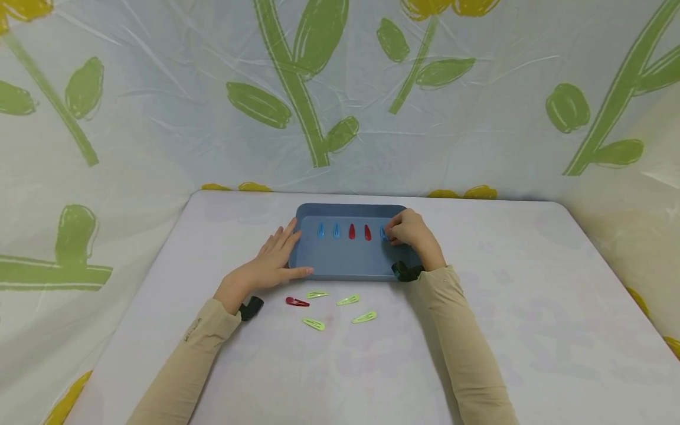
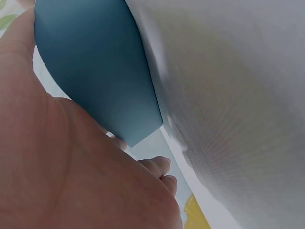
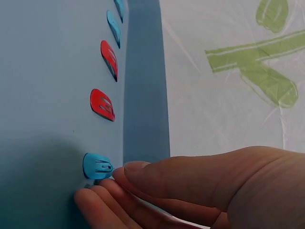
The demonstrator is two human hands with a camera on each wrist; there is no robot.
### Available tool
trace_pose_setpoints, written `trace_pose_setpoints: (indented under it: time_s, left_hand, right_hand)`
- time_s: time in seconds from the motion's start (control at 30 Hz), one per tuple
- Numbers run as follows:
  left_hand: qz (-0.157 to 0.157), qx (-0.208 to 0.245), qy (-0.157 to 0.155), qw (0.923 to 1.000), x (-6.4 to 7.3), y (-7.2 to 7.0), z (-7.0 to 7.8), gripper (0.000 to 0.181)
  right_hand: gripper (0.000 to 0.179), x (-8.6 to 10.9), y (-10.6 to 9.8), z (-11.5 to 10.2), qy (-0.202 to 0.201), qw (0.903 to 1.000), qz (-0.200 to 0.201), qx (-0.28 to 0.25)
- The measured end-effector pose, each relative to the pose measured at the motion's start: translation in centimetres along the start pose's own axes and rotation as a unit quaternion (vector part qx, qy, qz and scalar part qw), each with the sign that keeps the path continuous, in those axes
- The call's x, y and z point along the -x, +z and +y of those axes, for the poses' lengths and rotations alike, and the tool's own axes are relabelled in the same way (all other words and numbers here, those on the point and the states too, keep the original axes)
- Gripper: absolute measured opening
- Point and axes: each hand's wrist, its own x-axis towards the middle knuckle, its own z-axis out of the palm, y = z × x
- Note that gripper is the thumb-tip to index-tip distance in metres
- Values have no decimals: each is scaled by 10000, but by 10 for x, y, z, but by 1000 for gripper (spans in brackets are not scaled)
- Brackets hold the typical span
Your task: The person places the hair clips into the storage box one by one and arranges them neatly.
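A blue-grey tray [image 1: 340, 260] holds a row of snap hair clips along its far side. From the left come two blue clips [image 1: 321, 230], two red clips [image 1: 359, 232], then a third blue hair clip [image 3: 97, 166] at the right end. My right hand [image 1: 411, 233] pinches that last clip by its narrow tip, between thumb and fingers, close over the tray floor. With fingers spread, my left hand [image 1: 268, 262] rests at the tray's left side, its thumb along the front rim; the left wrist view shows it beside the tray's outer wall [image 2: 95, 67].
In front of the tray, several light green hair clips [image 1: 347, 300] and one dark red clip [image 1: 297, 301] lie scattered on the white table [image 1: 510, 295]. A flower-printed curtain [image 1: 175, 94] hangs behind the table's far edge.
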Motion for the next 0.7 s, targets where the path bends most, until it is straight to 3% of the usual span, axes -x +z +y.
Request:
trace_pose_setpoints:
  time_s: [0.37,0.7]
  left_hand:
    - [-30,29,-20,10000,1,0,0,102]
    - [-64,51,-44,10000,1,-1,0,102]
  right_hand:
    - [22,2,-3,-3,-32,10000,8,-10]
    - [23,9,-7,-12,-343,9993,99,132]
